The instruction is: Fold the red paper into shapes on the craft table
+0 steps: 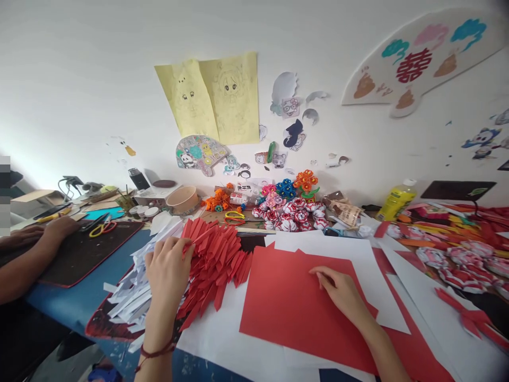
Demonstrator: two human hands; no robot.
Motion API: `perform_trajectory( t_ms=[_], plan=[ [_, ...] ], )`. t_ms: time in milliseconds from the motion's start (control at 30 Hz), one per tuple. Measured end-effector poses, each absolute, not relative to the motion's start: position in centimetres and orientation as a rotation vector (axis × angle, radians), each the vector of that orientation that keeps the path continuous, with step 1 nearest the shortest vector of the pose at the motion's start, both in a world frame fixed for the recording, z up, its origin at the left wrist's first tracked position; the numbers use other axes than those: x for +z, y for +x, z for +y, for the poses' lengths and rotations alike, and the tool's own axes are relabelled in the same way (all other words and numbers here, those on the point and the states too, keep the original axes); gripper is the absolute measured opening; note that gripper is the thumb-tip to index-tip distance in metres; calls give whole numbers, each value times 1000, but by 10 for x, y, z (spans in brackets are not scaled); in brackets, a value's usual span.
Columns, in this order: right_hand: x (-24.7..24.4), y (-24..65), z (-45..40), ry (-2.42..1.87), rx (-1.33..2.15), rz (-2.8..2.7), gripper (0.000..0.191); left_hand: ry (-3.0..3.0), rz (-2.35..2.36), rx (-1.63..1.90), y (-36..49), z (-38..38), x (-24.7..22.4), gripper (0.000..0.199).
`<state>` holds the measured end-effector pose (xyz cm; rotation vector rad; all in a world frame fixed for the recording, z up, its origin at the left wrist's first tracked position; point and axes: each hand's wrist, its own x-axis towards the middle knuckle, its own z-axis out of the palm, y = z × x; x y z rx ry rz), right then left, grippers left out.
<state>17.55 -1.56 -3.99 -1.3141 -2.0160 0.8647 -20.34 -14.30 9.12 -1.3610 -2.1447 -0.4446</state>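
Observation:
My left hand (169, 265) is at the left edge of a heap of folded red paper strips (218, 260). Thumb and fingers close on a red strip there, partly hidden by the hand. A pile of white paper strips (131, 297) lies beneath and to the left of that wrist. My right hand (338, 289) hovers over or rests on a red paper sheet (278, 307); whether it touches cannot be told. Its forefinger reaches out, the other fingers bend loosely, and nothing shows in them. White sheets (382, 297) lie under the red one.
Another person's hand (61, 231) rests on a dark mat at left, near yellow-and-red scissors (102, 227). Along the wall stand red-and-white paper flowers (292, 217), yellow-handled scissors (234, 217), a round tub (182, 198) and a yellow bottle (397, 199). More flowers (461, 270) lie at right.

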Motion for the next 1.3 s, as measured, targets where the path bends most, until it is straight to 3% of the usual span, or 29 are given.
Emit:
perform_trajectory(
  t_ms=[600, 1300],
  plan=[
    [-38, 176, -17, -1324, 862, -2023, 34, -1338, -2104, -309, -202, -139, 86, 33],
    [-30, 175, -19, -1328, 867, -2040, 37, -1239, -2076, -422, -184, -139, 74, 30]
  ],
)
